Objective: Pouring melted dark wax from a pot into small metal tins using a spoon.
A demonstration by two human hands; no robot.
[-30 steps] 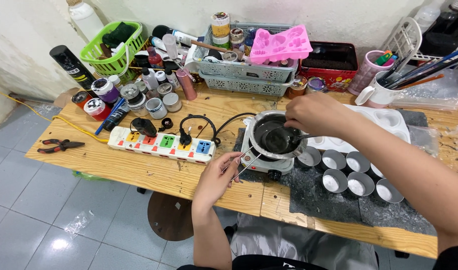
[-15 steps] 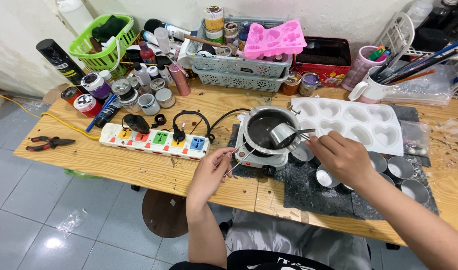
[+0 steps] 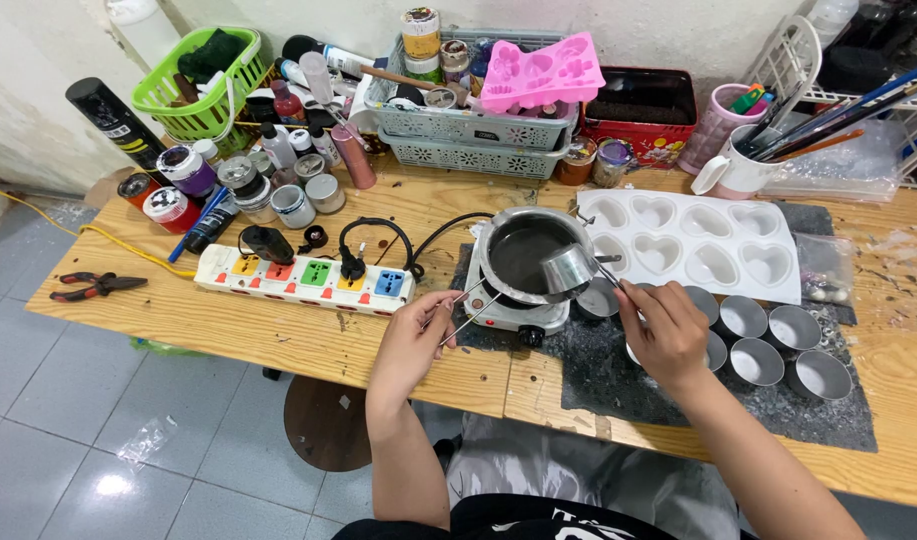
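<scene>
Since the earlier frame, right hand [image 3: 668,335] has pulled back toward the small metal cups [image 3: 758,360], closed on the ladle [image 3: 570,268] handle; scoop sits tilted over the melting pot [image 3: 523,255] rim. Left hand [image 3: 413,345] pinches the pot's wire handle [image 3: 468,310].

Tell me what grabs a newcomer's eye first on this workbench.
At the centre, a metal pot sits on a small hotplate; the right hand tips a small metal cup over its rim, while the left hand holds the wire handle. Right of it lies a white heart-shaped mould tray, and a bright pink mould tops the grey baskets behind.
</scene>
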